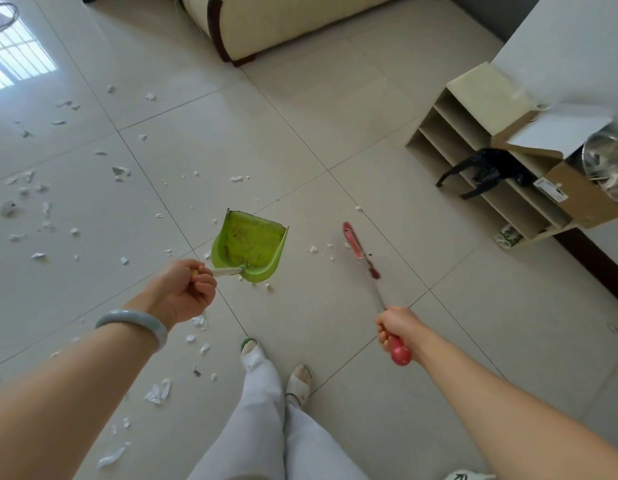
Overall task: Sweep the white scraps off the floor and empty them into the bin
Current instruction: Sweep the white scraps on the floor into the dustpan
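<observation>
My left hand (186, 289) grips the handle of a green dustpan (250, 245), which stands on the tiled floor just ahead with its mouth facing away from me. My right hand (399, 329) holds the red end of a long broom (361, 252), whose red head rests on the floor to the right of the dustpan. White scraps (41, 199) lie scattered over the left of the floor. A few white scraps (314, 249) sit between dustpan and broom head, and more white scraps (158, 391) lie near my feet.
A cream sofa (283, 26) stands at the back. A low beige shelf unit (480, 157) lies at the right, with a black plastic bag (484, 171) and an open cardboard box (574, 192) holding a metal pot. My legs and sandalled feet (300, 377) are below.
</observation>
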